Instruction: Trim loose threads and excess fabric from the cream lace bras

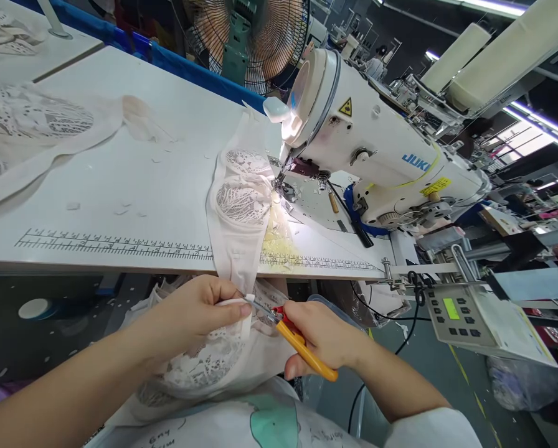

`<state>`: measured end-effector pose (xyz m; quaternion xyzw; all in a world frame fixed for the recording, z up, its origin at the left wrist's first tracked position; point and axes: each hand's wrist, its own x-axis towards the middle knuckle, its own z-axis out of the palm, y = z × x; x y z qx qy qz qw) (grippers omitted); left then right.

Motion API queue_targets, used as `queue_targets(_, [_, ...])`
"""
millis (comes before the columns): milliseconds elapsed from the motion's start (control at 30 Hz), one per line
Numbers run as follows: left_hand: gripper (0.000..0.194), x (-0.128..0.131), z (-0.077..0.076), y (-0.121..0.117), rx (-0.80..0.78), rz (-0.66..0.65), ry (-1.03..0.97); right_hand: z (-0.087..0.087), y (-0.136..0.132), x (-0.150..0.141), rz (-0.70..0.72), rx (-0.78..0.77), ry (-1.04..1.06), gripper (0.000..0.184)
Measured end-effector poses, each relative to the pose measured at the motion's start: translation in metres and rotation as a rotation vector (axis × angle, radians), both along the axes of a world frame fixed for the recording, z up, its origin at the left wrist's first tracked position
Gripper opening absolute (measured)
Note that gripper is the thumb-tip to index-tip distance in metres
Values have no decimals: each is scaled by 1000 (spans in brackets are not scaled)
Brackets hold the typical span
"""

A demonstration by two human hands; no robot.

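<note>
My left hand [195, 311] is closed, pinching a white lace garment piece [241, 205] at its lower end, just below the table's front edge. My right hand [323, 333] grips yellow and red thread snips [302, 348], whose blades touch the fabric beside my left fingers. The lace piece runs up over the table edge to the needle area of a white sewing machine [377, 143]. More lace fabric [204, 367] lies bunched in my lap.
The white table [120, 180] has a printed ruler along its front edge and small fabric scraps. Other lace pieces [31, 124] lie at the far left. A fan [251, 37] stands behind. A control panel [456, 311] hangs at the right.
</note>
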<state>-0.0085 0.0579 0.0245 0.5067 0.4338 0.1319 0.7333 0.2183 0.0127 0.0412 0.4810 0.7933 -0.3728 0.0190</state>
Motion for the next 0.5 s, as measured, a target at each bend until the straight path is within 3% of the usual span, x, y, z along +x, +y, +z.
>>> queue_targets(500, [32,4,8,-2,1,74,-59,1,-4,-2,1,-10,91,66])
